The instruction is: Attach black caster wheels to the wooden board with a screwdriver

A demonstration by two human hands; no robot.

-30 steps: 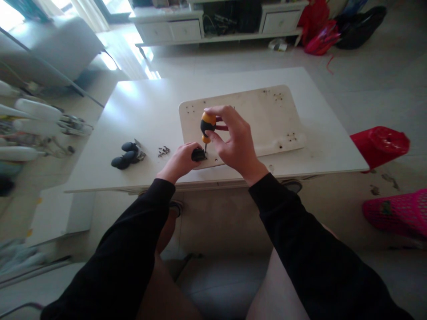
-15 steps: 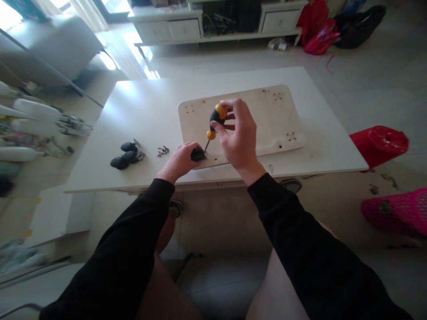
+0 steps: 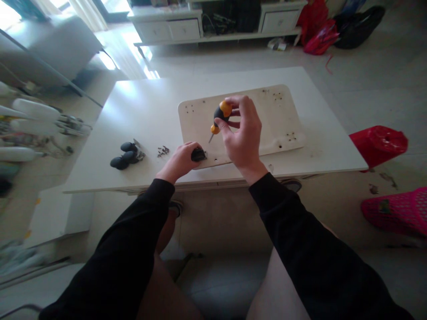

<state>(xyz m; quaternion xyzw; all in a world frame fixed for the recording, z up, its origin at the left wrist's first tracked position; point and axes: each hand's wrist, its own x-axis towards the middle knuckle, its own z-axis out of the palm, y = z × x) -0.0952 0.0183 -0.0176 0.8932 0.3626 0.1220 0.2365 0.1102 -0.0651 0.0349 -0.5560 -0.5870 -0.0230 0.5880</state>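
My right hand (image 3: 243, 133) grips a short yellow-and-black screwdriver (image 3: 221, 113) by its handle, tilted with the shaft pointing down and left. Its tip stands off from the black caster (image 3: 198, 154) at the near left corner of the cream board (image 3: 233, 115). My left hand (image 3: 183, 161) is closed around that caster and holds it against the board. Groups of small holes mark the board's other corners. Left of my left hand lies a small pile of screws (image 3: 163, 151), and beyond it several black casters (image 3: 124, 156) rest together.
The board lies on a white table (image 3: 143, 111) whose near edge runs in front of my knees. A red bin (image 3: 380, 144) and a pink mesh basket (image 3: 396, 211) are on the floor at the right. A white cabinet (image 3: 183, 29) stands at the back.
My right hand has lifted the screwdriver up and to the right, and its tip has come away from the caster. My left hand has stayed in place.
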